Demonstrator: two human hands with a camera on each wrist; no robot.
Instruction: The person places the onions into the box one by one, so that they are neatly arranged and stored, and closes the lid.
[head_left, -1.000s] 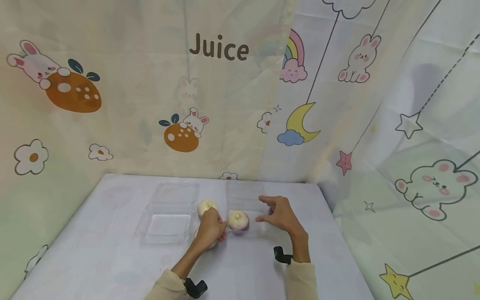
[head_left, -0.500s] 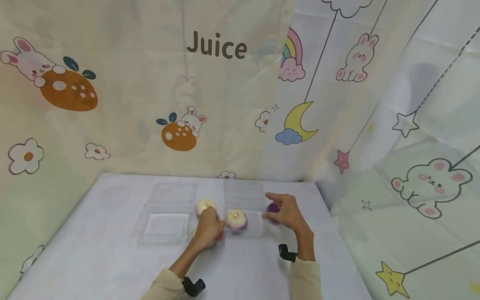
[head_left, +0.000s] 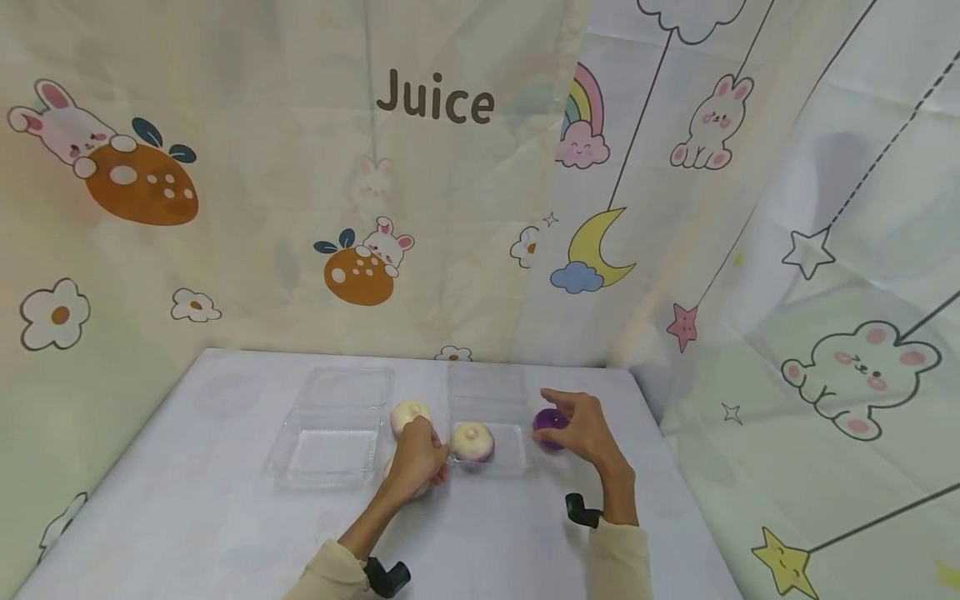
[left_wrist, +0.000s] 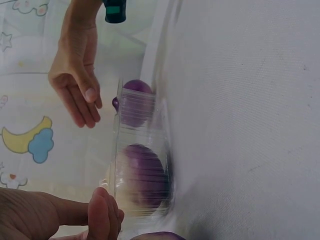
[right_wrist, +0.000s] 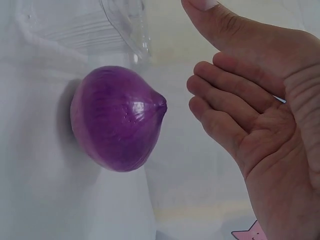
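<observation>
The left hand (head_left: 418, 458) pinches the rim of a clear box (head_left: 513, 452) holding a pale-topped onion (head_left: 472, 441); the right hand (head_left: 588, 430), thumb spread from fingers, grasping nothing, hovers near the purple onion (right_wrist: 116, 120) on the table (head_left: 487, 537) beside the box.

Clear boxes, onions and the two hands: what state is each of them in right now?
Left box: open, lid laid back
Right box: open, lid laid back, one onion inside
Boxed onion: upright
Purple onion: upright on the table, not held
Far pale onion: partly hidden
Near onion: mostly hidden
Left hand: fingertips at right box's edge, grip unclear
Right hand: open, not touching purple onion
</observation>
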